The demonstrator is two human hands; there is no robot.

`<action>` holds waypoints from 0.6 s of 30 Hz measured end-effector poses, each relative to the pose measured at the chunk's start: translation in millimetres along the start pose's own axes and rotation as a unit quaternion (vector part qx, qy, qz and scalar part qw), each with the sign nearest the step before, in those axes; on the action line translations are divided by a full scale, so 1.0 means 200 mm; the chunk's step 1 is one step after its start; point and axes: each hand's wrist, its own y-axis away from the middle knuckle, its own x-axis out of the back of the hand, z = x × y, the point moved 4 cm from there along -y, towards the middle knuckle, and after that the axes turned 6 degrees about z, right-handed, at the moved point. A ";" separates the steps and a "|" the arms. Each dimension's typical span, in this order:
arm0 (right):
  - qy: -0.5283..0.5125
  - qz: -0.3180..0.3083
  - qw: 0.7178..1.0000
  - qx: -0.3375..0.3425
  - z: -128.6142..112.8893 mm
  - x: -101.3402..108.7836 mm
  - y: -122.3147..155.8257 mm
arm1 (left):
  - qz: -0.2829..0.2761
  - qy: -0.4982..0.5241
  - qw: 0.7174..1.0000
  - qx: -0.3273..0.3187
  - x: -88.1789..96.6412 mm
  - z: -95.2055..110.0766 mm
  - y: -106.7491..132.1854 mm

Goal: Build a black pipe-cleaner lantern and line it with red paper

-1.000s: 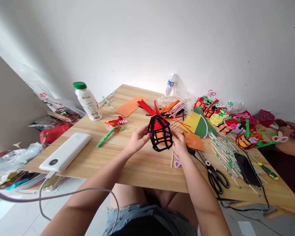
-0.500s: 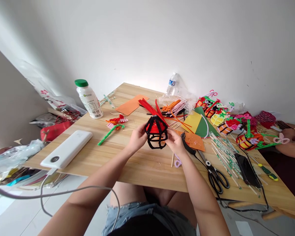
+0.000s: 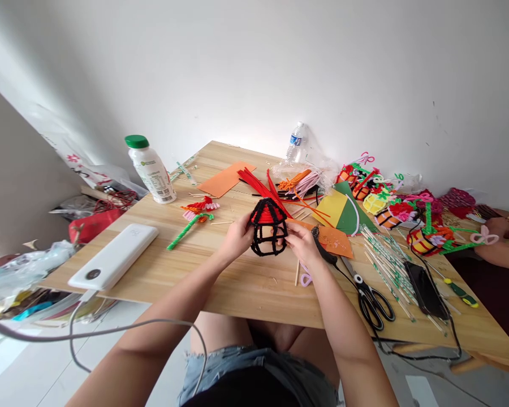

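Observation:
Between my two hands is a small pipe-cleaner lantern (image 3: 268,213), with a red cone top ribbed in black and an open black cage below. My left hand (image 3: 238,236) grips its left side where top and cage meet. On the right side, the fingers of my right hand (image 3: 300,240) pinch the cage, and some fingertips show through its openings. Behind the lantern lie loose red pipe cleaners (image 3: 258,186). Close to my right wrist are a lilac pipe-cleaner loop (image 3: 306,279) and a black-handled glue gun (image 3: 323,249) on orange paper (image 3: 337,242).
Scissors (image 3: 370,297), wrapped sticks (image 3: 385,271), a phone (image 3: 426,291) and a screwdriver (image 3: 461,292) lie on the right. Finished lanterns (image 3: 392,217) line the back right, near another person's arm (image 3: 500,251). A white bottle (image 3: 150,172) and power bank (image 3: 114,257) stand left; a cable crosses below.
The lantern has tilted upright, so its cone shows more from the side and the cage faces me. My right fingers have shifted on the cage. The table things stay put.

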 end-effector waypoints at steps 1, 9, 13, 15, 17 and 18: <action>-0.005 -0.002 1.000 -0.004 0.00 0.00 0.00 | -0.001 0.007 1.000 0.002 0.00 0.00 0.00; -0.043 0.011 0.999 0.015 -0.01 -0.03 0.00 | -0.021 0.034 0.999 0.000 -0.01 -0.01 0.00; -0.071 0.029 0.997 0.027 -0.01 -0.04 -0.01 | -0.030 0.034 0.999 -0.007 -0.01 0.01 0.00; -0.079 0.032 0.996 0.026 0.00 -0.04 -0.01 | -0.025 0.039 0.999 -0.010 -0.01 0.01 0.00; -0.084 0.034 0.996 0.024 0.01 -0.05 -0.01 | -0.017 0.044 0.999 -0.012 -0.02 0.01 0.01; -0.086 0.035 0.995 0.024 0.01 -0.05 -0.01 | -0.015 0.046 0.999 -0.011 -0.02 0.01 0.01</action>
